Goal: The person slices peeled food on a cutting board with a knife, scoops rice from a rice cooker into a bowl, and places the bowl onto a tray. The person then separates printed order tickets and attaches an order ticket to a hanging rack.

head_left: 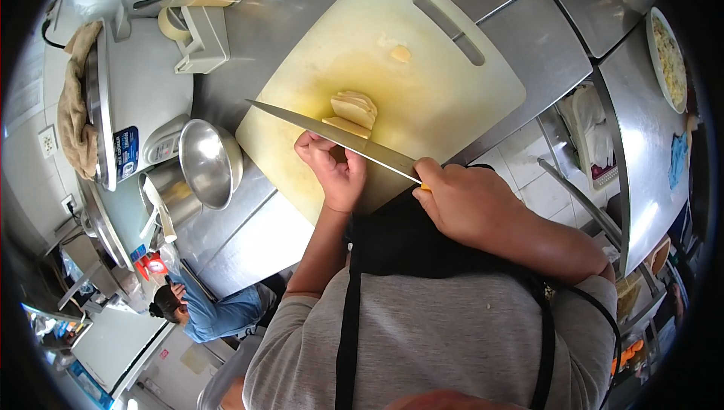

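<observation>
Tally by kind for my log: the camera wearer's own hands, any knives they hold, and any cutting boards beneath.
Left hand and right hand: 2
Knife: 1
Cutting board: 1
Total: 4

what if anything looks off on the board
A small pale piece lies on the board, apart from the slices, like a stray scrap. Yellow tint around the slices may be spill or stain.

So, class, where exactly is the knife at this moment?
In the head view, the knife is near the centre, gripped in the right hand, its blade slanting leftward over the cutting board between the pale slices and the left hand.
</observation>
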`<action>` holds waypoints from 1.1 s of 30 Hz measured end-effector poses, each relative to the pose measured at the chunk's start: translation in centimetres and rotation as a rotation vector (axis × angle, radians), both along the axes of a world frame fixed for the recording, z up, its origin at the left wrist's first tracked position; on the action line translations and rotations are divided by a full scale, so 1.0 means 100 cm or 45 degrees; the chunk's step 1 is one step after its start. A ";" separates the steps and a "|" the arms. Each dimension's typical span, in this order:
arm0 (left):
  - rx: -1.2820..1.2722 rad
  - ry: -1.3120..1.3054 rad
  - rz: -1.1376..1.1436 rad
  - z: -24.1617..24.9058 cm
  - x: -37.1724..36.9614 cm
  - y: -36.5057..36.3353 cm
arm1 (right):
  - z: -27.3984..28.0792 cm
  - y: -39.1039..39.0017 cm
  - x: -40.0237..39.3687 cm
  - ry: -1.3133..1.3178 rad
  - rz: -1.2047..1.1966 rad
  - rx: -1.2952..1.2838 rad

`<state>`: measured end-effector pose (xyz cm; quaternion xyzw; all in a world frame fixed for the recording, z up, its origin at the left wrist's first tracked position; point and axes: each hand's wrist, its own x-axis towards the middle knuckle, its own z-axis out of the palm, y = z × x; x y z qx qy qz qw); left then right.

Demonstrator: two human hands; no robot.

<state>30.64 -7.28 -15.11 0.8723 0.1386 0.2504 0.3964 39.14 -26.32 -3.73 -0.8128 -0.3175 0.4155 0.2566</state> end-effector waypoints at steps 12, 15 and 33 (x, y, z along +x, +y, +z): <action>0.011 -0.033 0.008 -0.002 0.000 0.000 | 0.000 0.003 -0.001 0.015 -0.011 0.022; 0.017 -0.011 -0.003 0.001 0.000 0.000 | -0.001 0.003 -0.001 -0.015 0.005 0.031; -0.189 -0.046 0.066 -0.004 -0.001 -0.001 | -0.014 0.018 0.011 0.021 0.066 0.065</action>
